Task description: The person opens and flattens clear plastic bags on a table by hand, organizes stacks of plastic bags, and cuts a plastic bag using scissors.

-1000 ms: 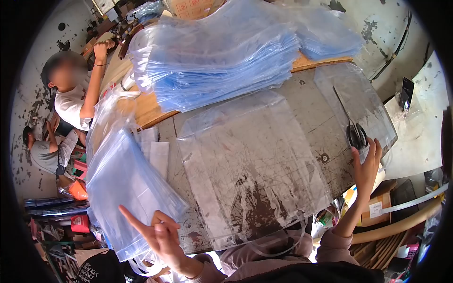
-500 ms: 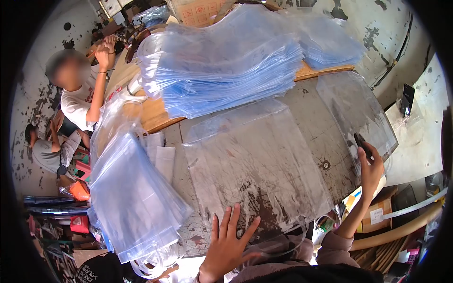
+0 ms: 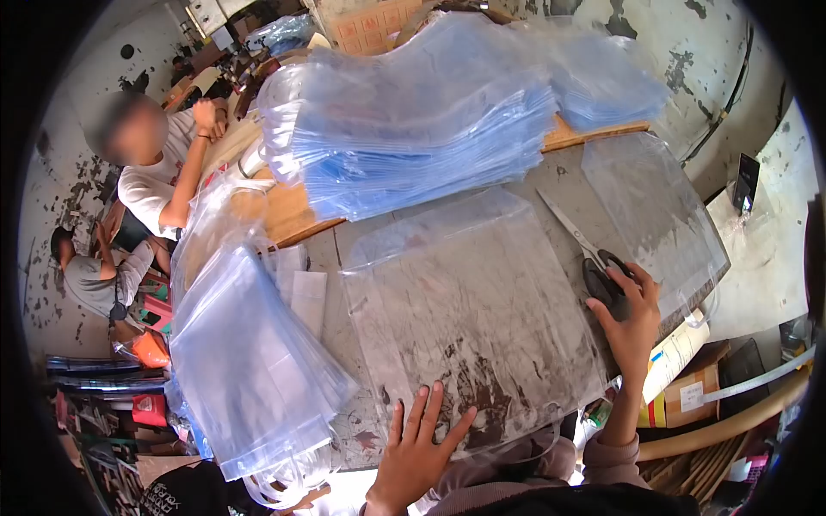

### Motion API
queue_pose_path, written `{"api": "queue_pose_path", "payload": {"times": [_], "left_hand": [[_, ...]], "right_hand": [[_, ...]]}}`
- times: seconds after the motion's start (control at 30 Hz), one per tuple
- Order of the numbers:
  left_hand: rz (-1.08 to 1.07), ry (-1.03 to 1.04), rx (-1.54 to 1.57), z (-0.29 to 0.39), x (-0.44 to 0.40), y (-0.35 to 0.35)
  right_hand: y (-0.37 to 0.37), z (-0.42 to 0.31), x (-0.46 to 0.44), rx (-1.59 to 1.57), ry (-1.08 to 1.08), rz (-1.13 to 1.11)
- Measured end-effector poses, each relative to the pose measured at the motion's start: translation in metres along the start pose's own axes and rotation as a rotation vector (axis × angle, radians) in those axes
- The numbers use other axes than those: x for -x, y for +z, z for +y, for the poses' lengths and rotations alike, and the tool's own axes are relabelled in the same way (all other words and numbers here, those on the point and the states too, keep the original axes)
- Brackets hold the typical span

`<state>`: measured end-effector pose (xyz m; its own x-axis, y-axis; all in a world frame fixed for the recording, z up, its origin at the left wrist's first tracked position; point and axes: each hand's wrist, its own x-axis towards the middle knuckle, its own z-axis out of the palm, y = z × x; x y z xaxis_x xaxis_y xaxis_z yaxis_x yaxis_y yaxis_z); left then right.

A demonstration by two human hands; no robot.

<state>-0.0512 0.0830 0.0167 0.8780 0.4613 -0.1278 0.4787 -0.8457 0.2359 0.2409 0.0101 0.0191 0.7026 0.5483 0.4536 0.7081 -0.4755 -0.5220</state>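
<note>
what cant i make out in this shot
All in the head view:
- Right hand on the scissors: how firm its hold is; the fingers cover part of the handles.
- Under the left hand: the palm faces down and hides the surface.
- Plastic stack: the sheet count; its edges merge.
- Box label: too small to read.
- Black cloth with lettering: cut off by the bottom edge.

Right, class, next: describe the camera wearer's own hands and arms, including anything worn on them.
The left hand and right hand wear no gloves, and no rings are visible. A dusky pinkish-brown fabric sleeve shows on the right side, stopping short of the wrist.
</note>
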Motion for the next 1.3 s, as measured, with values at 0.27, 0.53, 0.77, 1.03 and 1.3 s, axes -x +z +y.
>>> {"api": "queue_pose_path", "payload": {"times": [0.27,0.53,0.77,1.03,1.3], "left_hand": [[0.098,-0.010,0.154,0.000,0.001,-0.004],[0.090,0.000,0.164,0.002,-0.003,0.001],[0.137,-0.109,0.296,0.001,-0.003,0.000],[0.363,-0.015,0.624,0.013,-0.002,-0.033],[0.556,0.046,0.768,0.043,-0.019,-0.011]], "right_hand": [[-0.031,0.010,0.010,-0.191,0.070,0.032],[-0.171,0.037,0.032,0.580,-0.642,1.719],[-0.129,0.028,0.016,-0.463,-0.729,1.871],[-0.044,0.001,0.039,-0.559,0.386,0.406],[-0.044,0.035,0.079,-0.740,0.818,-0.013]]}}
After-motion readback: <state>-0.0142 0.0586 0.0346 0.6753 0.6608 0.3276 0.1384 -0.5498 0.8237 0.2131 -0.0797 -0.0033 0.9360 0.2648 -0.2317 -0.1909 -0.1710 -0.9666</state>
